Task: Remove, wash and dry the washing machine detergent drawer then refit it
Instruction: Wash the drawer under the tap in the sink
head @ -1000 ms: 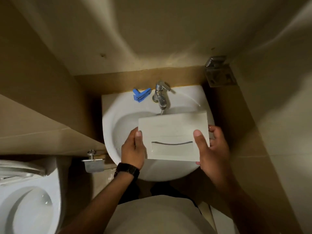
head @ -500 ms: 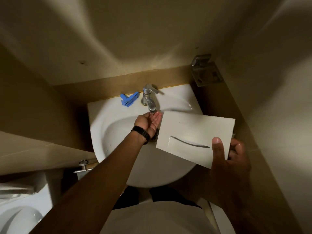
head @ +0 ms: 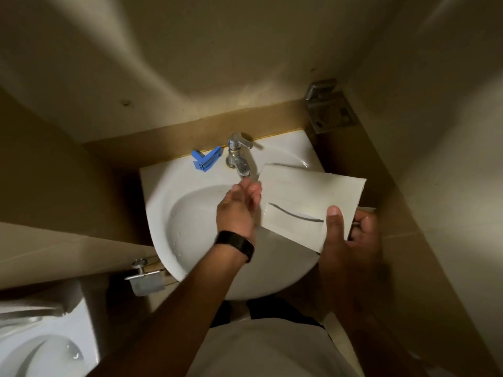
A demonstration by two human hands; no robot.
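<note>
Head view looks straight down on a white basin (head: 163, 197) set in a narrow tiled corner. Over the basin's right side, the right hand (head: 351, 240) holds the white detergent drawer (head: 304, 191), front panel up, thumb on the panel and fingers (head: 363, 217) curled round its right edge. The left hand (head: 238, 208), with a black watch (head: 236, 244) on the wrist, reaches under the chrome tap (head: 238, 156) with its fingers loosely spread and holding nothing, just beside the drawer's left edge. A blue plastic piece (head: 205, 160) lies on the basin rim left of the tap. A metal fitting (head: 328, 107) sits on the wall at the upper right corner. Below the basin's left edge hangs a metal paper holder (head: 145, 280), and a white toilet (head: 40, 349) fills the lower left.
</note>
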